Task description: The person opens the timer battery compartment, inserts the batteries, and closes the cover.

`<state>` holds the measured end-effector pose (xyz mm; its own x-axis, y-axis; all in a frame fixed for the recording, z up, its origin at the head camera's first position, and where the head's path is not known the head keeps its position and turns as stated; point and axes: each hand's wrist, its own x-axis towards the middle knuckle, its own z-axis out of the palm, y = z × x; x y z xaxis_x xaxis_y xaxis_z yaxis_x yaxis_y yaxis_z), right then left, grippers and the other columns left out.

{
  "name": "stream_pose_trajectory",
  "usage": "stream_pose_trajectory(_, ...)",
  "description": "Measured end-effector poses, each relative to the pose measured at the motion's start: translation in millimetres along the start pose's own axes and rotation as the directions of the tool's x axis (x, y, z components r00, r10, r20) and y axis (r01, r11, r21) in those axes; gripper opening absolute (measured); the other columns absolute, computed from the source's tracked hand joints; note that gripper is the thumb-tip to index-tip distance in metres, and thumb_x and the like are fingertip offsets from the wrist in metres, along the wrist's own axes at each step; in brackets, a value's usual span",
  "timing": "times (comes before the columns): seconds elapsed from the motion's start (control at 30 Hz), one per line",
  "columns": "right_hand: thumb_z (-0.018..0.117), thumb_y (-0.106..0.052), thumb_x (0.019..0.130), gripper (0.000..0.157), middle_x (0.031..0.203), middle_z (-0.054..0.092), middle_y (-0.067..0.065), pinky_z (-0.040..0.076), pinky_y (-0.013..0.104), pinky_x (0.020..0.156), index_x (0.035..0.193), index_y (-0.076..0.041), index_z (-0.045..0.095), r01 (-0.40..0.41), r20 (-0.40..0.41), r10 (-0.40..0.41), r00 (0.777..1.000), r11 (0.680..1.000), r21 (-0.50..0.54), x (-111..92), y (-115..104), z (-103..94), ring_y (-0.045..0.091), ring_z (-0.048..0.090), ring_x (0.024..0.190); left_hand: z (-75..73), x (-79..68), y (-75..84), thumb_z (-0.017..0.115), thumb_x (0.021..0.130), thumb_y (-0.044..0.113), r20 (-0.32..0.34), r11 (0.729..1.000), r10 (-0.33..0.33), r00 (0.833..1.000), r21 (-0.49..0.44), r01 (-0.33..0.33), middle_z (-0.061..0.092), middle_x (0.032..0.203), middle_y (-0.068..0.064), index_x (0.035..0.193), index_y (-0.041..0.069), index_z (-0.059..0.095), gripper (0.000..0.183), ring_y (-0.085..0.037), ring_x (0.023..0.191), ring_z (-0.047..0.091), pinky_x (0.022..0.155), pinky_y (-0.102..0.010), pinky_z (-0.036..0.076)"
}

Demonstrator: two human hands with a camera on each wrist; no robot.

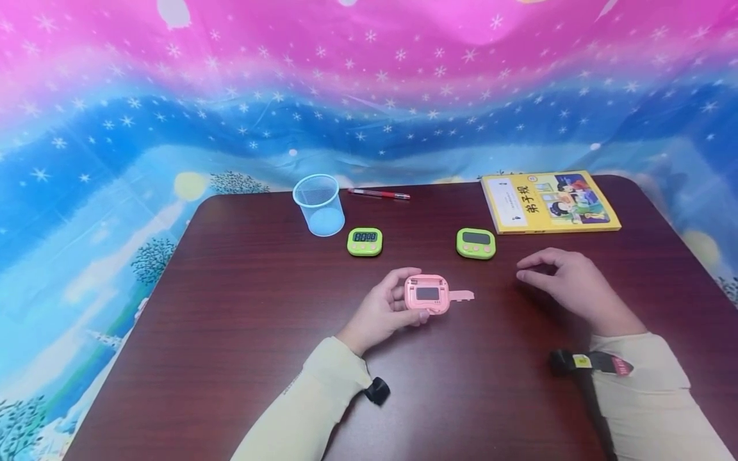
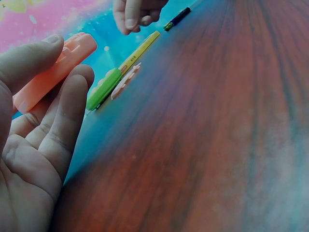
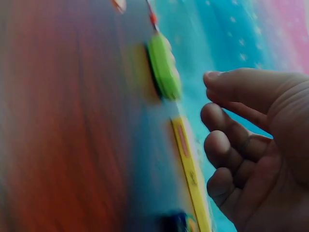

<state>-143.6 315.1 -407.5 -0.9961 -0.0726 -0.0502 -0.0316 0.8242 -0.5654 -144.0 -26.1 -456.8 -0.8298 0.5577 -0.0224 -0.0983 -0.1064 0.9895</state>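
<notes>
My left hand grips a pink digital timer between thumb and fingers, its back turned up and its battery slot uncovered. A slim pink battery cover shows just right of it; in the left wrist view this notched piece appears apart from the timer, on the table. Off to the right, my right hand hovers over the table with loosely bent fingers. Nothing shows between its fingertips in the right wrist view. Nearest to it is a green timer, its screen blank.
Another green timer with digits on its screen lies left of centre. Behind it stand a blue mesh pen cup and a red pen. A yellow book lies at the back right of the dark wooden table.
</notes>
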Motion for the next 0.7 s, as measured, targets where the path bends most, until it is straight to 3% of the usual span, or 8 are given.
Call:
stream_pose_trajectory(0.2,0.072,-0.039,0.093,0.035,0.111,0.07,0.016,0.048,0.036,0.072,0.114,-0.01,0.071,-0.064,0.035,0.066,0.997,0.997,-0.032,-3.5,22.5,-18.5,0.03,0.058,0.093,-0.2,-0.4,0.5,0.076,0.085,-0.006,-0.006,1.0,-0.004,1.0,0.016,0.004,0.069,0.118,-0.015,0.15,0.007,0.037,0.077,-0.021,0.082,0.069,0.076,-0.034,0.061)
stream_pose_trajectory(0.33,0.071,-0.041,0.094,0.04,0.108,0.07,0.016,0.047,0.035,0.071,0.116,-0.008,0.069,-0.1,0.017,0.101,0.995,0.994,-0.04,-6.6,36.1,-25.9,0.031,0.058,0.093,-0.5,-0.1,-0.3,0.077,0.084,-0.005,-0.009,1.0,-0.005,1.0,0.023,0.005,0.069,0.118,-0.014,0.15,0.009,0.038,0.077,-0.022,0.082,0.069,0.075,-0.034,0.061)
stream_pose_trajectory(0.47,0.073,-0.038,0.093,0.045,0.1,0.069,0.013,0.046,0.035,0.071,0.119,-0.003,0.064,-0.14,0.012,0.141,0.99,0.989,-0.047,-8.1,47.5,-29.6,0.031,0.059,0.092,-0.5,0.3,-1.4,0.077,0.085,-0.005,-0.01,1.0,-0.006,1.0,0.028,0.006,0.069,0.118,-0.014,0.149,0.009,0.038,0.076,-0.022,0.083,0.069,0.076,-0.034,0.061)
stream_pose_trajectory(0.7,0.073,-0.027,0.092,0.039,0.091,0.068,0.008,0.047,0.033,0.068,0.116,0.002,0.063,-0.168,0.113,0.173,0.979,0.984,-0.052,-7.0,60.0,-29.3,0.025,0.059,0.083,0.3,0.2,-0.9,0.076,0.085,-0.006,-0.009,0.999,-0.002,1.0,0.033,0.002,0.069,0.117,-0.015,0.15,0.009,0.038,0.076,-0.022,0.084,0.069,0.076,-0.034,0.061)
